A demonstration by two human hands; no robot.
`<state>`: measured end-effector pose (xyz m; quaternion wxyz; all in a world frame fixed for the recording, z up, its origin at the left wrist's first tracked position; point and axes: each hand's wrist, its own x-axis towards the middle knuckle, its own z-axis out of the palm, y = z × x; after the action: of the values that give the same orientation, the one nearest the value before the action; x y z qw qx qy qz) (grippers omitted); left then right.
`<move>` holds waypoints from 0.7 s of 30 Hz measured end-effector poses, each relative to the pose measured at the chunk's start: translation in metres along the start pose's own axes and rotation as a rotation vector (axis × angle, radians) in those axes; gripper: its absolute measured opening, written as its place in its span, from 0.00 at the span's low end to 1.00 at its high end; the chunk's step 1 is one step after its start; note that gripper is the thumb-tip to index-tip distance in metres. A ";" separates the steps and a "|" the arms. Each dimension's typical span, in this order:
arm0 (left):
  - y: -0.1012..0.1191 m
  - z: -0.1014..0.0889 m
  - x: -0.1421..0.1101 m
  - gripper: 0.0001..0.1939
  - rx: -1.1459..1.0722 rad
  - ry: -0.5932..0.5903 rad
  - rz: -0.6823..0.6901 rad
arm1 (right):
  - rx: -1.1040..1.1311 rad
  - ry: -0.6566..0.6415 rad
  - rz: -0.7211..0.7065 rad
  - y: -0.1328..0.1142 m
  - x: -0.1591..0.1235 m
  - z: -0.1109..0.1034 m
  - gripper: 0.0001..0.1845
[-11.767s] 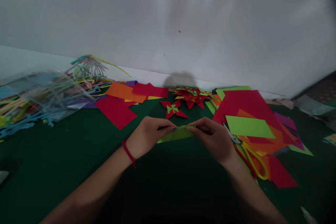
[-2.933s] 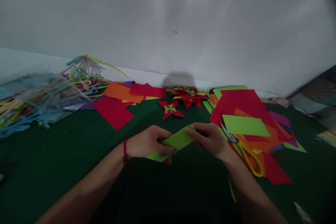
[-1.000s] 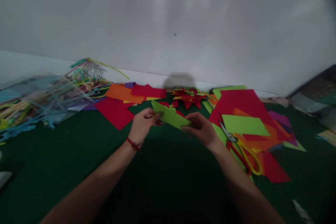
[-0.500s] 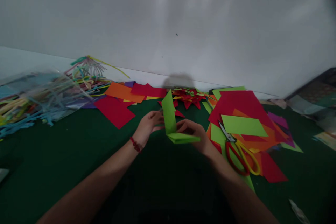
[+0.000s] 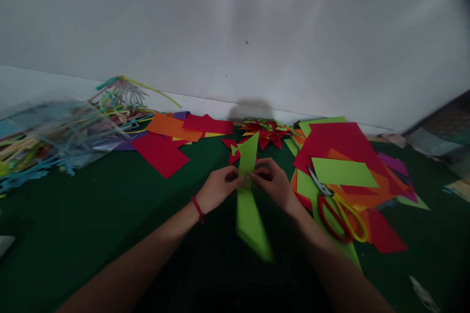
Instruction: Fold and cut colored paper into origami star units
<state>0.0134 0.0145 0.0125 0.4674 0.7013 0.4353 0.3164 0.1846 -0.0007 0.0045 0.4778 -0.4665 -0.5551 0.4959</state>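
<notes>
A long green paper strip (image 5: 246, 205) stands between my two hands in front of me, its lower end blurred. My left hand (image 5: 220, 185) pinches its left edge near the middle, with a red bracelet on the wrist. On the opposite edge, my right hand (image 5: 272, 180) pinches the strip at about the same height. Just behind the strip lie red paper pieces (image 5: 231, 145) with a small green cut-out. Farther back is a pile of red and green pointed paper shapes (image 5: 270, 132).
Red-and-yellow-handled scissors (image 5: 340, 210) lie on coloured paper sheets (image 5: 338, 144) to the right. More sheets (image 5: 161, 156) lie at left, beside a clear plastic bag (image 5: 73, 127) and pipe cleaners (image 5: 125, 98). A white wall (image 5: 205, 34) rises behind the green tabletop (image 5: 128, 205).
The green paper, bent in an L shape before, is now opened into a long strip. My left hand has come in to grip it, and my right hand has turned upward.
</notes>
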 end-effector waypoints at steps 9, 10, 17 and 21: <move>-0.004 -0.006 0.000 0.13 -0.078 -0.139 -0.131 | 0.012 0.009 -0.001 -0.006 -0.003 0.001 0.14; -0.003 -0.006 0.000 0.14 -0.073 -0.153 -0.115 | -0.007 -0.017 0.028 -0.007 -0.003 0.001 0.14; -0.001 -0.004 0.000 0.13 -0.100 -0.191 -0.083 | -0.043 0.054 0.036 -0.005 -0.003 0.000 0.15; -0.001 -0.007 0.000 0.11 -0.133 -0.186 -0.121 | -0.004 0.063 0.052 -0.008 -0.004 0.000 0.16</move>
<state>0.0068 0.0172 0.0142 0.5697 0.6673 0.4098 0.2494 0.1843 -0.0051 0.0118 0.4810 -0.4969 -0.5285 0.4924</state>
